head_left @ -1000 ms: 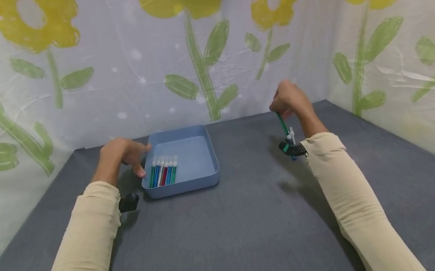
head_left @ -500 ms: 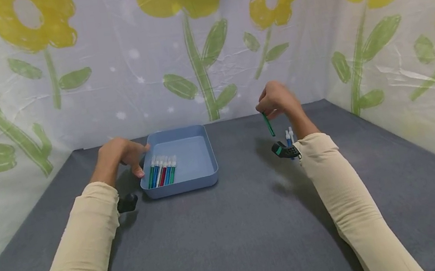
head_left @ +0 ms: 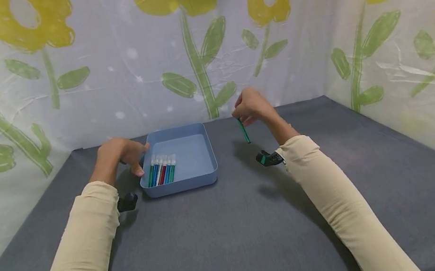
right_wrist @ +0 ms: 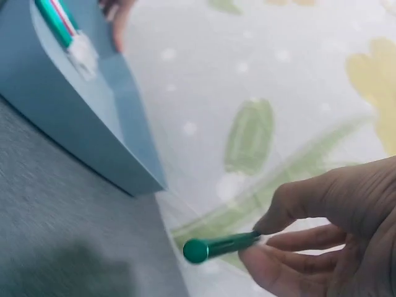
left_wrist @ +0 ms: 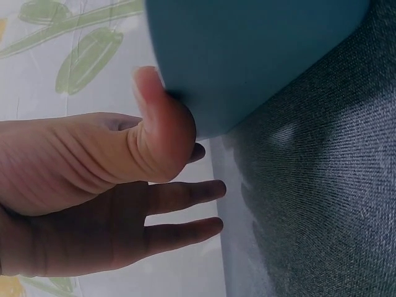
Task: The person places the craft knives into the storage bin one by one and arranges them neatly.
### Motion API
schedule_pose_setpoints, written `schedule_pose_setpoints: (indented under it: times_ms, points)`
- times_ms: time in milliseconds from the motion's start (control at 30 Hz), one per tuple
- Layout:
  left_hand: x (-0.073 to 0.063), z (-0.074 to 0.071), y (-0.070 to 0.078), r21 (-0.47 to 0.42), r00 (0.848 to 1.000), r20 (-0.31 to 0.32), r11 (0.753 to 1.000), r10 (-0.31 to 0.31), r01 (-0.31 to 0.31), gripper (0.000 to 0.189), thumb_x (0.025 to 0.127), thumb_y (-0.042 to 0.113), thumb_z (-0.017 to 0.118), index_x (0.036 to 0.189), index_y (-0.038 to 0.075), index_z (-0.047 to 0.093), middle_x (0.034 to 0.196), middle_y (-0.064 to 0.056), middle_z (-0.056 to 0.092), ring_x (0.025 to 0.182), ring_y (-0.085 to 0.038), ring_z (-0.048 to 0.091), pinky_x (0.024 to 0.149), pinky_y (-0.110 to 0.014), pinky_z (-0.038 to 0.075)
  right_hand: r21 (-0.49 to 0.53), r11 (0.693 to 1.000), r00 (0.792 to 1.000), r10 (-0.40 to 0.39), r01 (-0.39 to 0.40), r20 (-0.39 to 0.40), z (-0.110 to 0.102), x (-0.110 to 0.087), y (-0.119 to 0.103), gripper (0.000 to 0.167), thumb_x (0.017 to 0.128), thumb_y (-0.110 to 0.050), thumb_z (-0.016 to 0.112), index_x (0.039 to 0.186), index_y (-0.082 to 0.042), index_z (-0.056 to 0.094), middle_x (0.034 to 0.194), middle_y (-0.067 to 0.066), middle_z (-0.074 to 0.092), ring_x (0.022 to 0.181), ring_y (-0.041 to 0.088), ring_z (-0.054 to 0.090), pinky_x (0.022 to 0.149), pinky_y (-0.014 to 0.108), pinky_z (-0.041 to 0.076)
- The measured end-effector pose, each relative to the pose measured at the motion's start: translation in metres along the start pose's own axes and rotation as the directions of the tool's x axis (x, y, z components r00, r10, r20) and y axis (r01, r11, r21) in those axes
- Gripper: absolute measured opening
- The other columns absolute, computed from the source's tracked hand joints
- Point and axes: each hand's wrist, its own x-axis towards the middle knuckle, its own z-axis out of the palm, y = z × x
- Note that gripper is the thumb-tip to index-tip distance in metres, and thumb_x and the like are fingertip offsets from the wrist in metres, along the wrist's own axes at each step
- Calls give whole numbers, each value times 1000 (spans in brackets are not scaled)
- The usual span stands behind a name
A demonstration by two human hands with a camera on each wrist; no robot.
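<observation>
At the left wall of a shallow blue tray [head_left: 203, 182], my left hand [head_left: 123, 153] has its thumb at the rim; in the left wrist view its other fingers [left_wrist: 185, 196] stretch out straight beside the tray. Several capped markers [head_left: 161, 170] in green, blue, red and white lie side by side in the tray's left part. My right hand [head_left: 251, 105] pinches a green marker [head_left: 244, 131] between thumb and fingertips, above the table right of the tray. In the right wrist view this marker [right_wrist: 216, 246] points its round green end toward the camera, its other end hidden by the fingers.
The dark grey table [head_left: 218, 241] meets a white flower-printed curtain [head_left: 112, 76] at the back and sides. A black wrist camera [head_left: 269, 158] hangs under the right wrist, another [head_left: 128, 202] under the left.
My right hand has carried the green marker left toward the tray, away from a blue and a white marker, now mostly hidden behind the forearm. The left hand stays at the tray.
</observation>
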Motion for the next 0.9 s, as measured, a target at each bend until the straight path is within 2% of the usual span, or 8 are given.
schedule_pose_setpoints:
  times_ms: [167, 300, 433, 600, 700, 800, 900]
  points:
    - [1, 0, 2, 0, 1000, 8, 1000, 3, -3, 118, 91, 33, 81, 166, -1, -5, 170, -35, -3, 158, -53, 14, 122, -63, 33, 129, 992, 1000, -10, 10, 1, 23, 0, -8, 43, 93, -5, 69, 134, 6, 65, 117, 24, 72, 82, 23, 72, 84, 44, 65]
    - [2, 0, 1, 4, 1000, 5, 1000, 4, -4, 118, 92, 34, 80, 166, -1, -5, 170, -35, -3, 158, -54, 16, 121, -63, 35, 247, 969, 999, 3, -11, 33, 38, -1, -16, 41, 95, -5, 70, 135, 5, 66, 112, 18, 70, 77, 19, 70, 87, 44, 64]
    - [3, 0, -1, -4, 1000, 10, 1000, 6, -6, 119, 91, 34, 80, 166, -1, -6, 170, -36, -4, 158, -54, 15, 121, -63, 35, 368, 925, 992, 58, -96, 113, 53, 0, -22, 39, 97, -4, 69, 135, 3, 67, 102, 14, 69, 75, 19, 69, 94, 46, 62]
    - [1, 0, -2, -4, 1000, 9, 1000, 10, -10, 120, 90, 34, 81, 166, -2, -5, 170, -36, -3, 158, -54, 14, 122, -63, 34, 457, 865, 966, 103, -205, 237, 77, 1, -28, 42, 96, -1, 68, 138, 1, 65, 95, 13, 66, 67, 16, 67, 97, 45, 61]
    - [0, 0, 0, 15, 1000, 0, 1000, 15, -15, 119, 91, 34, 80, 166, -3, -4, 170, -36, -1, 158, -54, 14, 122, -62, 34, 510, 826, 956, 107, -238, 273, 90, -1, -30, 44, 96, 2, 67, 140, 2, 62, 99, 16, 66, 66, 17, 66, 99, 45, 60]
    - [-1, 0, 1, 21, 1000, -5, 1000, 5, -5, 117, 92, 33, 80, 166, -1, -3, 170, -34, 0, 158, -53, 16, 122, -62, 35, 563, 789, 956, 101, -245, 275, 101, -4, -33, 50, 96, 4, 66, 144, 2, 57, 111, 23, 68, 67, 20, 67, 102, 48, 58]
    - [-1, 0, 2, 12, 1000, 0, 1000, -1, 1, 116, 92, 32, 80, 166, 0, -4, 171, -34, -1, 158, -53, 16, 122, -62, 34, 580, 782, 959, 78, -228, 272, 110, -9, -37, 57, 96, 5, 65, 151, 3, 49, 128, 30, 65, 69, 20, 68, 105, 50, 56]
